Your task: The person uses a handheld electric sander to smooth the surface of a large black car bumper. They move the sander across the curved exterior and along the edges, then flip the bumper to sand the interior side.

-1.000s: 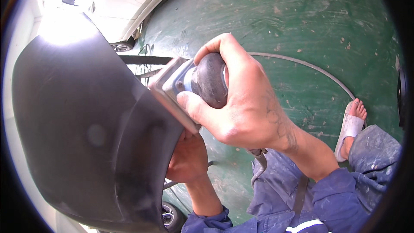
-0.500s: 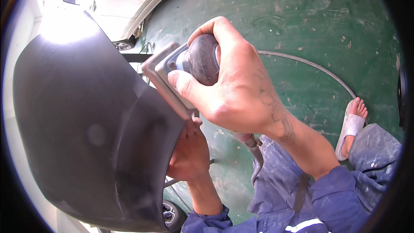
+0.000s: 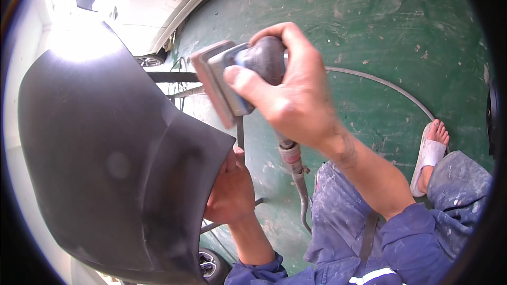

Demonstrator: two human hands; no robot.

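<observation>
Sander (image 3: 227, 89), squarish with a rounded dark top, is just above the centre of the head view, its reddish-brown pad (image 3: 210, 82) turned toward the left and slightly blurred. The right hand (image 3: 301, 103) is curled round the top, thumb along the housing, holding it firmly. A gap shows between the pad and the near corner of the dark curved panel (image 3: 105, 153), which fills the left of the frame. Below that corner, the left hand (image 3: 231, 192) is at the panel's edge, fingers bent and partly hidden; I cannot tell how tightly they close. Good handling would probably mean laying the pad flat along the curve rather than tipping it on the edge, pressing lightly and evenly, keeping it away from the left fingers, and letting the hose (image 3: 302, 200) at lower centre hang without tugging.
</observation>
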